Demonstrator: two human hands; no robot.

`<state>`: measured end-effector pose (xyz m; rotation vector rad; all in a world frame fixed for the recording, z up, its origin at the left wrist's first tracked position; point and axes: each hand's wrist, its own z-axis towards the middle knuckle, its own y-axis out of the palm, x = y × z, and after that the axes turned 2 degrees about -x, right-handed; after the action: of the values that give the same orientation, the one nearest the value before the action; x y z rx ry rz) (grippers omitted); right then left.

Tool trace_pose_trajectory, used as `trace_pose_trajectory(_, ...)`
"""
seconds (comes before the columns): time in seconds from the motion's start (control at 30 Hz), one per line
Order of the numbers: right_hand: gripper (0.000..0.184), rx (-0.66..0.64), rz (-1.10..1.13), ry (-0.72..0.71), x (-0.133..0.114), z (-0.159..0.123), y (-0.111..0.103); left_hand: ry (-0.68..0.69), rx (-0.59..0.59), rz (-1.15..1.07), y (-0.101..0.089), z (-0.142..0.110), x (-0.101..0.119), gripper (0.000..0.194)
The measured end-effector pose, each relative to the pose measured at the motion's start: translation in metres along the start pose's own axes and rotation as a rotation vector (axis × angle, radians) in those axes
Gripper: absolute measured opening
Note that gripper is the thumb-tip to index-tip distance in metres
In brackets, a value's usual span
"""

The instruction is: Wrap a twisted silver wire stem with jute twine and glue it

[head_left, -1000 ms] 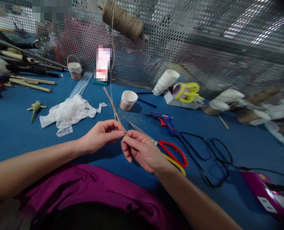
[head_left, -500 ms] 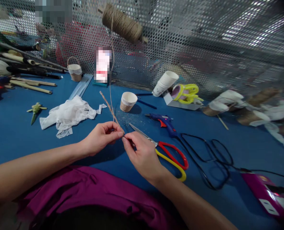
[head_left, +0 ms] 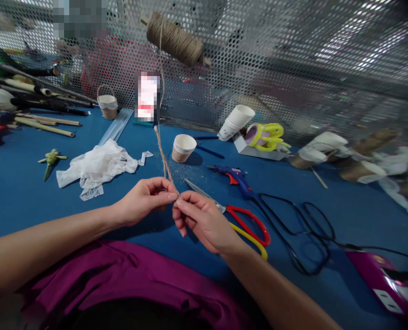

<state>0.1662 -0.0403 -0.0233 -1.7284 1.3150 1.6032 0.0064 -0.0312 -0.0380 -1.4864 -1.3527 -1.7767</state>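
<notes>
My left hand (head_left: 149, 200) pinches a thin stem wound with brown twine (head_left: 163, 155), which leans up and away from me. Closed at the stem's near end, my right hand (head_left: 200, 217) has thumb and forefinger pressed on the twine there. From the hands a loose strand runs up to the twine spool (head_left: 174, 39) hung on the mesh. Beyond my fingers stands a paper cup (head_left: 184, 147) with a brown-wrapped lower part and a white band. Scissors (head_left: 247, 224) with one red and one yellow handle lie partly under my right hand.
Right of the cup lies a blue glue gun (head_left: 236, 178), its black cord looping toward a purple power strip (head_left: 384, 284). White lace (head_left: 99, 165) is heaped at left. Stacked paper cups (head_left: 236, 121) and yellow tape (head_left: 266, 136) sit by the mesh panel. Sticks (head_left: 46, 123) lie far left.
My right fingers rolled over at the stem's near end and opened out again. The stem's far tip swung left, then back toward upright. The left hand kept its pinch.
</notes>
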Motion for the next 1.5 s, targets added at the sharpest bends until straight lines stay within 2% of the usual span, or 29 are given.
trace_pose_trajectory(0.07,0.016,-0.032,0.043,0.041,-0.001,0.000,0.000,-0.012,-0.010,-0.017,0.000,0.000,0.001,0.022)
trace_pose_trajectory(0.13,0.017,0.004,-0.075,-0.007,-0.001,-0.001,0.000,-0.007,0.006,-0.014,0.001,0.001,0.001,0.023)
trace_pose_trajectory(0.27,0.008,0.246,-0.701,-0.365,0.004,-0.001,-0.001,0.013,0.083,0.014,0.001,0.002,-0.002,0.022)
trace_pose_trajectory(0.33,0.009,0.307,-0.975,-0.535,0.006,-0.001,-0.001,0.006,0.102,0.023,0.002,0.002,-0.003,0.021)
trace_pose_trajectory(0.43,0.014,0.328,-1.111,-0.611,0.007,-0.001,-0.001,0.012,0.106,0.036,0.002,0.002,-0.005,0.021)
trace_pose_trajectory(0.5,0.014,0.321,-1.017,-0.528,0.007,-0.002,-0.001,0.023,0.100,0.041,0.002,0.002,-0.005,0.020)
trace_pose_trajectory(0.67,0.013,0.151,-0.480,-0.192,0.004,-0.001,0.000,0.028,0.073,0.068,0.000,0.001,-0.004,0.018)
trace_pose_trajectory(0.8,0.014,0.041,-0.152,-0.070,0.001,0.000,-0.002,0.007,0.052,0.077,0.001,0.000,-0.002,0.019)
trace_pose_trajectory(0.9,0.014,-0.037,0.012,0.027,-0.002,0.000,-0.002,-0.001,0.026,0.049,0.001,0.000,0.000,0.020)
trace_pose_trajectory(0.97,0.015,-0.074,0.047,0.068,-0.004,-0.001,-0.002,0.006,0.001,0.030,0.001,0.000,0.000,0.020)
trace_pose_trajectory(1.03,0.016,-0.052,-0.017,0.037,-0.003,-0.001,-0.001,0.018,-0.003,0.033,0.000,0.001,-0.001,0.020)
trace_pose_trajectory(1.1,0.016,0.049,-0.219,-0.066,-0.001,-0.002,-0.001,0.026,0.022,0.059,0.000,0.001,-0.002,0.020)
trace_pose_trajectory(1.2,0.013,0.228,-0.638,-0.265,0.004,-0.003,-0.001,0.026,0.076,0.106,0.000,0.001,-0.004,0.019)
trace_pose_trajectory(1.27,0.013,0.264,-0.772,-0.337,0.007,-0.003,-0.002,0.015,0.087,0.126,0.000,0.001,-0.005,0.019)
trace_pose_trajectory(1.33,0.013,0.227,-0.707,-0.314,0.007,-0.003,-0.002,0.008,0.075,0.129,0.000,0.001,-0.004,0.019)
trace_pose_trajectory(1.5,0.015,0.085,-0.274,-0.131,0.004,0.000,-0.002,0.019,0.040,0.117,0.000,0.000,-0.001,0.018)
